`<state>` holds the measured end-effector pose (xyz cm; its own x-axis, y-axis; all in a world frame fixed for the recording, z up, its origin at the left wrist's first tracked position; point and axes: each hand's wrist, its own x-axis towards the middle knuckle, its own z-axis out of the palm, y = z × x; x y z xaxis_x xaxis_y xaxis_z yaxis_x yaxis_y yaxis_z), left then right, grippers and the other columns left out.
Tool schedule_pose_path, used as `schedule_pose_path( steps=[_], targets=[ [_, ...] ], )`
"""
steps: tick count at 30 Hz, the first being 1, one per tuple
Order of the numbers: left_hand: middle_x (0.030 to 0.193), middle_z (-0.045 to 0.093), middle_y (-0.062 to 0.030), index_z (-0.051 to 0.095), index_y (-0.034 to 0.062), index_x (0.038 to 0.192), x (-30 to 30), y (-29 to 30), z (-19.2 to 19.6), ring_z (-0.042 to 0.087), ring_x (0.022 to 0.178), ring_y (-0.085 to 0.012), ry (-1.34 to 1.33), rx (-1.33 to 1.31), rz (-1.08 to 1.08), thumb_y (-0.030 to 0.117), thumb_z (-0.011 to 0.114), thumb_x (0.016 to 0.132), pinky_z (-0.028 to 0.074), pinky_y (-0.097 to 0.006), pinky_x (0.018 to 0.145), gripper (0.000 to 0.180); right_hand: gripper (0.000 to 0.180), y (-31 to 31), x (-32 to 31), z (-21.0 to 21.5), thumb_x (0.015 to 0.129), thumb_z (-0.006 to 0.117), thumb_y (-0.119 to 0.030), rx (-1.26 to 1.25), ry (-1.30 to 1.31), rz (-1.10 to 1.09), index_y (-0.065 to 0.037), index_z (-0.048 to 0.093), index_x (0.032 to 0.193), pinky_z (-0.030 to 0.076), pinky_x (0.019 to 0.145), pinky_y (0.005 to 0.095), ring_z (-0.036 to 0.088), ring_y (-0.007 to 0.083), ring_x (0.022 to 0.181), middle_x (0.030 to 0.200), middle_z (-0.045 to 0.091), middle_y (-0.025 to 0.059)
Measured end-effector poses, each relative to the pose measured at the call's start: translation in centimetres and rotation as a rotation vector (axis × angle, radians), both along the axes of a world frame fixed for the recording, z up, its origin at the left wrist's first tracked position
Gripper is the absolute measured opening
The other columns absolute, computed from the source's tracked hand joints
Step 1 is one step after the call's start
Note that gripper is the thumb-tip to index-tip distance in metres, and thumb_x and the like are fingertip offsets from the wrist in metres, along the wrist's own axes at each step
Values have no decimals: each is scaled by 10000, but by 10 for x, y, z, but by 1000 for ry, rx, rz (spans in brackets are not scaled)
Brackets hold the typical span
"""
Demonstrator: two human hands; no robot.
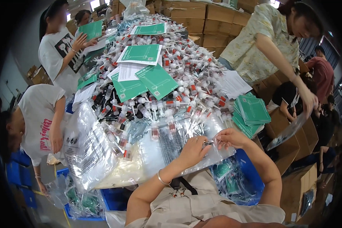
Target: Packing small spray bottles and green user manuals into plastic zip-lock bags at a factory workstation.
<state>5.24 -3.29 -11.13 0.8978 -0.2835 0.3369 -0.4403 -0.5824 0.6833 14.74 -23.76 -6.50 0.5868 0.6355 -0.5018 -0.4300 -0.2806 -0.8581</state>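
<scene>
The left hand (193, 151) and the right hand (231, 138) meet over the near edge of the table, fingertips almost together, with the thin edge of a clear plastic bag (216, 145) between them. Both hands look closed in a pinch on that bag, the left with its fingers curled over and the thumb toward the right hand, the right with its thumb and forefinger drawn in. The bag lies to the right of the left hand and to the left of the right, so neither is clearly nearer; it seems to hang from the fingertips toward the person's lap, though its long axis is hard to tell (clear film against more clear film gives little outline). Just beyond the right hand, off to its right, sits a stack of green booklets (252, 110), nearer to that hand than to the left. The heap of small bottles (193, 89) rises ahead of both hands, and a blue bin (250, 167) stands below the right forearm.
</scene>
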Motion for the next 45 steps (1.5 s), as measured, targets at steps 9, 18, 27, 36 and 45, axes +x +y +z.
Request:
schedule_pose_path(
  steps=[9,18,27,36,45],
  targets=[
    [911,599,-165,489,-12,1072,8,-2,24,624,787,-260,157,-98,195,223,665,809,497,-353,685,394,169,39,-10,-27,909,570,-211,167,-21,21,-74,611,818,385,430,171,532,40,522,671,588,-16],
    [762,640,-105,582,-65,1025,17,20,14,627,631,-131,602,-557,79,81,527,878,532,-274,563,215,250,53,-22,-37,964,470,-236,96,-361,46,-62,561,807,385,444,183,510,41,510,626,538,-20],
    [635,613,-147,543,-76,818,18,14,21,637,524,-224,568,-402,128,112,518,864,524,-327,501,196,222,56,-37,-40,952,462,-171,81,-464,-49,-39,535,789,388,449,215,497,47,503,630,523,-15],
    [746,600,-197,546,-2,880,21,12,35,599,716,-380,147,-233,217,76,481,822,472,-456,630,116,257,33,-40,-31,928,479,-179,132,-414,-236,-52,535,711,367,436,203,469,42,461,542,540,3],
    [947,572,-204,547,56,1160,32,35,28,570,843,-360,109,114,294,6,529,744,466,-430,713,420,272,15,-43,-31,906,485,-147,116,-410,-171,-33,532,663,386,457,215,481,67,463,564,529,7]
  ],
)
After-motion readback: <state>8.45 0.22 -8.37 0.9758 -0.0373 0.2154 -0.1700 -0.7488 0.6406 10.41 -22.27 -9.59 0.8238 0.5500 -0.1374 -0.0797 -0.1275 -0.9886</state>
